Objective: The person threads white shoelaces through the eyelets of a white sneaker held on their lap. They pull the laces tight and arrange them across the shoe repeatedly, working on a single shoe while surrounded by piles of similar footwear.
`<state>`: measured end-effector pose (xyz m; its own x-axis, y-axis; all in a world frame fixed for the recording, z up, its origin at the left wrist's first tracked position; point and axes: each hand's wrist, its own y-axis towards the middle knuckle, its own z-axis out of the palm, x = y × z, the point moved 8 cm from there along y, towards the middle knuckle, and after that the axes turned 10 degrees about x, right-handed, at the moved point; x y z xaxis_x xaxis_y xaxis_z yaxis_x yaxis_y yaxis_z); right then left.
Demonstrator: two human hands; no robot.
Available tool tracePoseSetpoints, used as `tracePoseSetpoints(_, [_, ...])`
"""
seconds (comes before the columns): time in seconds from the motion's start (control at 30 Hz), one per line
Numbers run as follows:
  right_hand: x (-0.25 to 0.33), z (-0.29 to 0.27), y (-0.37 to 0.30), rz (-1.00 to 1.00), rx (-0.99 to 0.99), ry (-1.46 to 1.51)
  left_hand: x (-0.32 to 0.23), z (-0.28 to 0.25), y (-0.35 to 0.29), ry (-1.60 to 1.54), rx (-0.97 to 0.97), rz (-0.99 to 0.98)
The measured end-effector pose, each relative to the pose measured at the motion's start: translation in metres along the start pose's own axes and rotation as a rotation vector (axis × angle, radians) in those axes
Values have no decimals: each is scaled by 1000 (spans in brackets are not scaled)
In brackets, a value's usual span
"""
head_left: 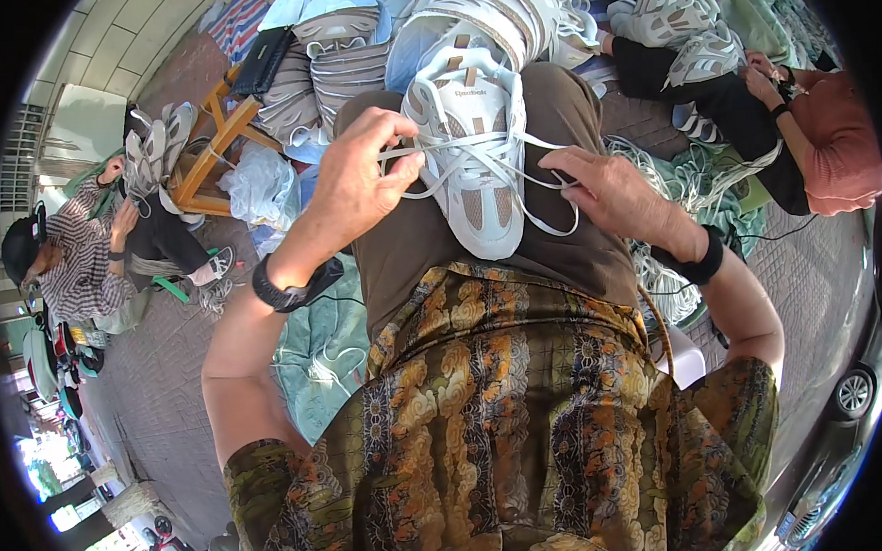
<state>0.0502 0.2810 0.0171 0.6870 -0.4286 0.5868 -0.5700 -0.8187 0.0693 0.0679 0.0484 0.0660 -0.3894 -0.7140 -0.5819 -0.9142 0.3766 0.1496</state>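
Observation:
A white sneaker (498, 220) with brown mesh panels rests on my lap, its toe pointing toward me. White shoelaces (471, 163) cross over its tongue in loose strands. To the left of the shoe, my left hand (365, 171) pinches a lace between thumb and forefinger. On the other side, my right hand (613, 190) grips another lace end, and a loop of it hangs below the fingers beside the toe.
Stacked shoe uppers (342, 80) lie beyond my knees. A wooden stool (221, 152) stands at the left, near a clear plastic bag (261, 188). Bundled white laces (652, 186) lie at my right. Two people sit nearby handling shoes, one on each side.

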Motion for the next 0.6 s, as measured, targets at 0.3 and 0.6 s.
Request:
tracePoseSetpoints(0.3, [-6, 6, 20, 35, 104, 123, 17, 27, 13, 178, 70, 1])
tracePoseSetpoints(0.6, [-57, -34, 9, 188, 164, 647, 29, 9, 19, 38, 98, -86])
